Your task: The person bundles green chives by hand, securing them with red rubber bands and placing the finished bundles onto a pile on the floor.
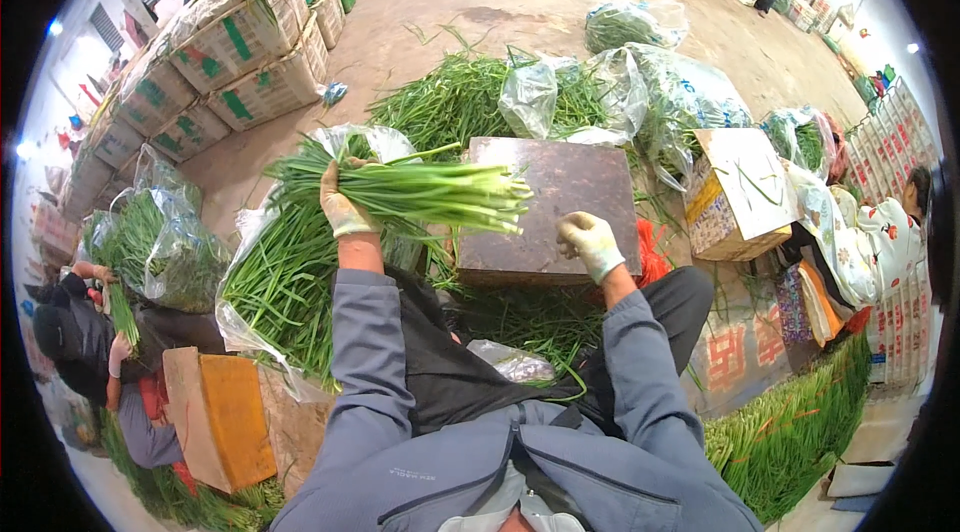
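Note:
My left hand [345, 206], in a pale glove with some fingers bare, is closed around a thick bunch of long green leafy stalks [435, 191], probably garlic chives. Their pale cut ends point right, over the left part of a dark, flat-topped block [551, 194]. Above the block's right front part is my right hand [589, 239], gloved, its fingers curled and partly bunched; whether it holds something small cannot be told. Beside my left forearm an opened clear plastic bag [244, 341] bulges with more loose stalks [289, 284]. Red plastic ties [651, 254] hang at the block's right side.
Loose greens [450, 101] and filled plastic bags [690, 93] lie beyond the block. A box with a white board [750, 179] stands right. Bundled greens [795, 427] lie lower right. A co-worker [67, 329] holds greens at left, near an orange box [232, 419]. Stacked crates [262, 86] stand upper left.

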`<control>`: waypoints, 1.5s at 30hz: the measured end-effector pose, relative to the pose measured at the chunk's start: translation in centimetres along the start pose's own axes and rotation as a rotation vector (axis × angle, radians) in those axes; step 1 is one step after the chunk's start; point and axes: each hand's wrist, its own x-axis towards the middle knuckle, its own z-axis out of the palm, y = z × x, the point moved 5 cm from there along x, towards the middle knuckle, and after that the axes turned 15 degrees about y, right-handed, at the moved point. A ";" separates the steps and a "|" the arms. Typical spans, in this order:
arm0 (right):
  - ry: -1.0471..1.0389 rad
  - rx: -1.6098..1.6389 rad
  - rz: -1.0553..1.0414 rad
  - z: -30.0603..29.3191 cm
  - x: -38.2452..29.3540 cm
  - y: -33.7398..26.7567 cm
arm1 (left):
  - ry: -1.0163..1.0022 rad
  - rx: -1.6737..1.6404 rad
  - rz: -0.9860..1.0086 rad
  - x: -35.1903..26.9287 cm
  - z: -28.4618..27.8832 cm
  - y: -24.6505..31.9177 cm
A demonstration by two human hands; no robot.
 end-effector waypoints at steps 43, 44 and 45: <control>-0.482 0.374 0.118 11.5 -11.9 -0.1 | -0.636 -0.420 -0.265 -5.0 4.9 -0.6; -0.435 0.571 0.223 12.1 -12.1 0.2 | -0.634 -0.423 -0.278 -4.8 5.0 -0.7; -0.437 0.573 0.224 12.6 -12.2 0.5 | -0.630 -0.424 -0.287 -4.8 5.0 -0.6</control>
